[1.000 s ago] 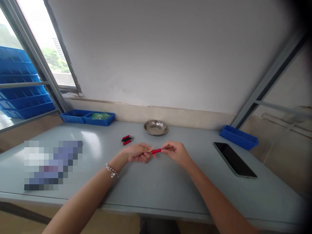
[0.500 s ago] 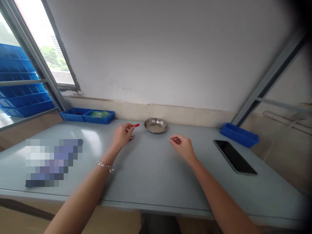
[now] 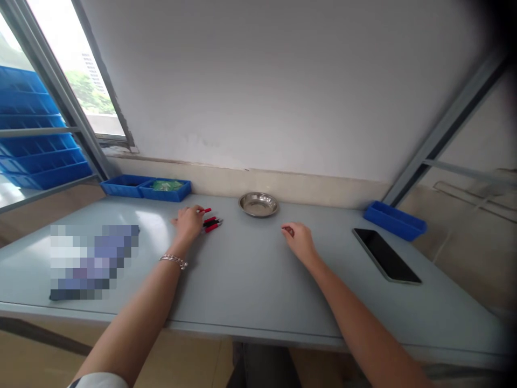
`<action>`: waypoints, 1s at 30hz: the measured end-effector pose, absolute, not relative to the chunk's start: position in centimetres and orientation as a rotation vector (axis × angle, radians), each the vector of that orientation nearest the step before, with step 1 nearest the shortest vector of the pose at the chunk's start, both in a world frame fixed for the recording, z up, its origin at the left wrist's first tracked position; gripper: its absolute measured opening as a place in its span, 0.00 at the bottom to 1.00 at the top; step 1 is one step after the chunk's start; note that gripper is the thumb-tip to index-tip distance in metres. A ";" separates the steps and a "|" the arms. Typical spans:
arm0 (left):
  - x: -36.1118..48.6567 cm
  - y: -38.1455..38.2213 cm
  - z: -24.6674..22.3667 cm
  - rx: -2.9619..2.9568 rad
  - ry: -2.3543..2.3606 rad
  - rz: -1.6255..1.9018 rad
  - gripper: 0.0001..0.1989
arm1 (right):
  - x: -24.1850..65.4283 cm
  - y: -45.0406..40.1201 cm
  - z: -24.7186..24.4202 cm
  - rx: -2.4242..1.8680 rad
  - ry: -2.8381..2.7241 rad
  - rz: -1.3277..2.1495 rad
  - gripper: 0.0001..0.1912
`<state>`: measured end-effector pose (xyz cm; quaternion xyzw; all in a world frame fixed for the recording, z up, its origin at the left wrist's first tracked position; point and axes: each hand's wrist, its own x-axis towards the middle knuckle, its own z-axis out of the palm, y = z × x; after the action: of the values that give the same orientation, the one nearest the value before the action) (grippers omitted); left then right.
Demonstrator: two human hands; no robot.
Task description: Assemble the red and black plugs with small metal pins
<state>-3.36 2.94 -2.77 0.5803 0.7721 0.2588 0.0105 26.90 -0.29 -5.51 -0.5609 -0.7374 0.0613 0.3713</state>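
My left hand (image 3: 189,221) is at the left of the table's middle, its fingers closed on a red pen-like piece (image 3: 205,210). Just beside it, several red and black pen-like pieces (image 3: 211,228) lie on the table, partly covered by the hand. My right hand (image 3: 298,236) rests with curled, pinched fingers to the right of the middle; something tiny and dark may be at its fingertips, too small to name. Between and beyond both hands stands a round steel dish (image 3: 258,205), with nothing visible in it.
Two blue trays (image 3: 165,197) stand at the back left, one holding a green and white packet. At the right are a blue bin (image 3: 395,221) and a black phone (image 3: 386,255). A blurred-out item (image 3: 97,261) lies on the left. Metal frame posts rise at both sides.
My left hand has moved left with the red piece, uncovering the pieces lying beside it. My right hand has stayed nearly in place, its fingers still curled.
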 end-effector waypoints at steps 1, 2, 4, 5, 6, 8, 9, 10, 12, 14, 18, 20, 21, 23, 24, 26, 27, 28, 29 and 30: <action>-3.4 3.0 -2.9 1.809 2.399 0.794 0.14 | 26.9 -0.3 -5.5 -1.468 -1.937 0.083 0.08; -3.4 3.0 -2.9 1.802 2.392 0.780 0.14 | 26.8 -0.3 -5.5 -1.505 -1.972 0.018 0.08; -3.4 3.1 -3.1 1.782 2.378 0.745 0.14 | 26.7 -0.4 -5.5 -1.586 -2.015 -0.066 0.08; -3.4 3.1 -3.2 1.769 2.372 0.727 0.13 | 26.7 -0.4 -5.6 -1.627 -2.027 -0.090 0.08; -3.4 3.2 -3.2 1.757 2.367 0.712 0.13 | 26.6 -0.5 -5.6 -1.663 -2.036 -0.107 0.08; -3.4 3.3 -3.3 1.730 2.360 0.686 0.13 | 26.6 -0.5 -5.7 -1.719 -2.056 -0.118 0.08; -3.4 3.4 -3.3 1.718 2.357 0.675 0.13 | 26.7 -0.5 -5.8 -1.740 -2.066 -0.116 0.08; -3.4 3.4 -3.3 1.712 2.350 0.667 0.13 | 26.7 -0.4 -5.9 -1.759 -2.073 -0.112 0.08; -3.5 3.4 -3.2 1.704 2.324 0.657 0.13 | 26.8 -0.4 -6.1 -1.786 -2.078 -0.102 0.08; -3.5 3.4 -3.1 1.692 2.295 0.641 0.14 | 26.9 -0.4 -6.2 -1.800 -2.070 -0.098 0.08; -3.6 3.3 -3.1 1.659 2.301 0.594 0.14 | 27.0 -0.5 -6.4 -1.802 -2.034 -0.102 0.08; -3.6 3.3 -3.1 1.658 2.308 0.587 0.14 | 27.1 -0.5 -6.5 -1.794 -2.017 -0.100 0.07; -3.6 3.4 -3.2 1.662 2.308 0.588 0.15 | 27.1 -0.4 -6.6 -1.793 -2.010 -0.096 0.07; -3.6 3.4 -3.3 1.675 2.311 0.596 0.15 | 27.2 -0.3 -6.7 -1.803 -1.998 -0.085 0.07; -3.6 3.4 -3.4 1.682 2.310 0.599 0.15 | 27.2 -0.3 -6.8 -1.808 -1.994 -0.081 0.07; -3.6 3.3 -3.4 1.693 2.308 0.601 0.15 | 27.4 -0.2 -7.0 -1.811 -1.988 -0.078 0.07; -3.5 3.3 -3.4 1.698 2.308 0.603 0.15 | 27.5 -0.1 -7.1 -1.808 -1.985 -0.079 0.07; -3.5 3.2 -3.4 1.705 2.307 0.607 0.16 | 27.6 0.0 -7.1 -1.801 -1.982 -0.079 0.07; -3.4 3.2 -3.4 1.710 2.306 0.612 0.16 | 27.7 0.0 -7.2 -1.794 -1.978 -0.076 0.07; -3.4 3.2 -3.3 1.715 2.309 0.614 0.16 | 27.8 0.1 -7.3 -1.787 -1.972 -0.070 0.07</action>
<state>-3.42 3.16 -3.34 0.5802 0.7811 0.2078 0.1000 27.79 0.13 -7.29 -0.6521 -0.7196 -0.0257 0.2372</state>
